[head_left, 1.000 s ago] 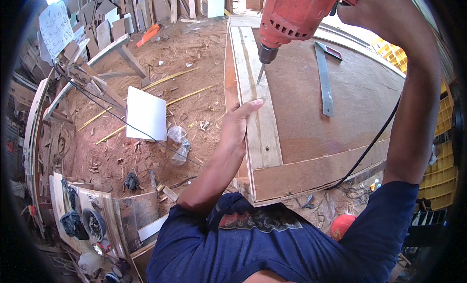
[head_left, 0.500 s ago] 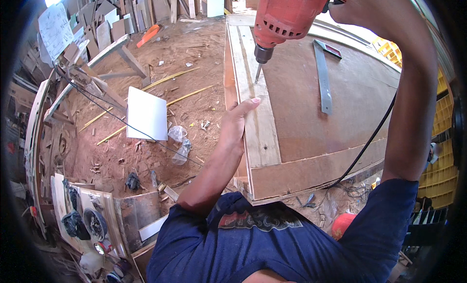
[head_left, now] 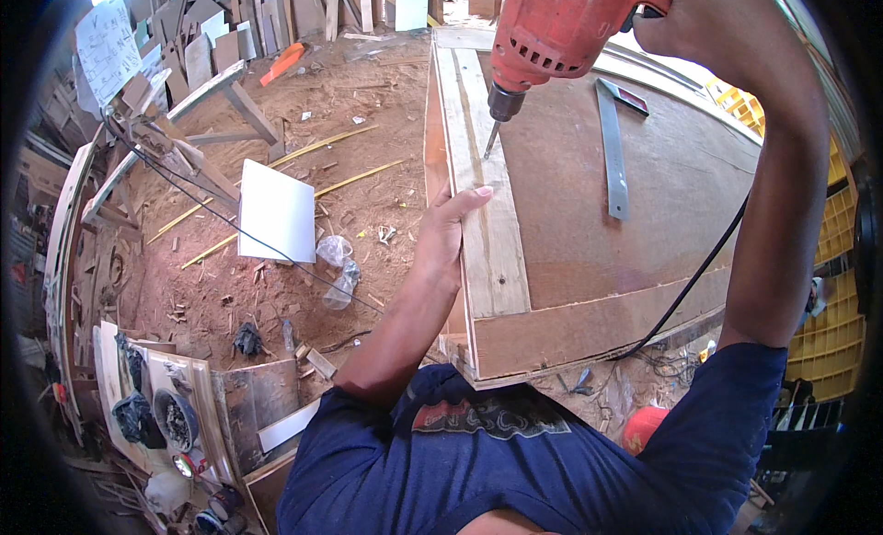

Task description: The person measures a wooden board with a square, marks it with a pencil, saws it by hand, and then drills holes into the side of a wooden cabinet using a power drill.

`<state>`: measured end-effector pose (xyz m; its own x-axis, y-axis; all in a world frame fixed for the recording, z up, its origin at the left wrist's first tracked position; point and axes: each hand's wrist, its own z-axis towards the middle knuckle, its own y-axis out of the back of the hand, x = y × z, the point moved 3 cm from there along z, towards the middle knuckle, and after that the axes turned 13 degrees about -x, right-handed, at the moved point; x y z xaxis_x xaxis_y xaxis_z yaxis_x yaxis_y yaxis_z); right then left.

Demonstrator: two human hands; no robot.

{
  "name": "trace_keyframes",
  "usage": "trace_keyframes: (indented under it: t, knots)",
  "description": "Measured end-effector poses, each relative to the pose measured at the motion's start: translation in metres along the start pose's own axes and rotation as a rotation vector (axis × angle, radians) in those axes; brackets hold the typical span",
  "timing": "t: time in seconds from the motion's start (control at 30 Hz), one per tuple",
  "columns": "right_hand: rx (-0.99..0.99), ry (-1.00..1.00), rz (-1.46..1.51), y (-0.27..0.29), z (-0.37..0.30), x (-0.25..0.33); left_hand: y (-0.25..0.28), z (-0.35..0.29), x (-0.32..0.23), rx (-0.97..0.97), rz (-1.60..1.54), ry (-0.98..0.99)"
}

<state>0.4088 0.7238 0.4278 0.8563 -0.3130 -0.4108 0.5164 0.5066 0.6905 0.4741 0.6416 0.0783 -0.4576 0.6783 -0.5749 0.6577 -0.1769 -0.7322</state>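
Note:
My right hand point(head_left: 704, 29) is closed round the handle of a red power drill point(head_left: 552, 29), held above the wooden panel. The drill bit point(head_left: 492, 141) points down and its tip meets, or nearly meets, a pale wooden strip point(head_left: 504, 259) along the panel's left side. My left hand point(head_left: 451, 218) grips the strip and panel edge just nearer to me than the bit, thumb on top, fingers hidden below the edge. A dark hole shows near the strip's close end. On the brown panel point(head_left: 570, 231) lies a try square point(head_left: 612, 149).
A black cord point(head_left: 685, 300) runs across the panel's right part. Left on the dirt floor are a white board point(head_left: 276, 211), a wooden trestle point(head_left: 248, 112), yellow strips point(head_left: 359, 179) and a plastic bag point(head_left: 342, 287). A bucket point(head_left: 175, 418) stands lower left; yellow grids point(head_left: 828, 333) stand right.
The drill and my right hand have shifted slightly to the right and downward, with the bit a little more slanted. My left hand keeps its hold on the strip.

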Motion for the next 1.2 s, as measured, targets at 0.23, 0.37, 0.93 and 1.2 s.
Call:
trace_keyframes:
  t: [0.23,0.37,0.93,1.2]
  knots:
    - [0.016,0.019,0.046,-0.010,0.006,-0.012,0.006,0.004,0.004,-0.009,0.000,0.011]
    - [-0.073,0.084,-0.002,-0.009,0.000,-0.011,0.004,0.002,0.004,-0.037,0.018,0.025]
    - [-0.078,0.188,0.041,-0.009,0.004,-0.047,-0.004,-0.001,0.005,-0.019,0.026,0.019]
    - [0.062,-0.065,0.294,-0.002,-0.020,-0.055,0.004,0.001,0.004,-0.030,-0.031,0.012]
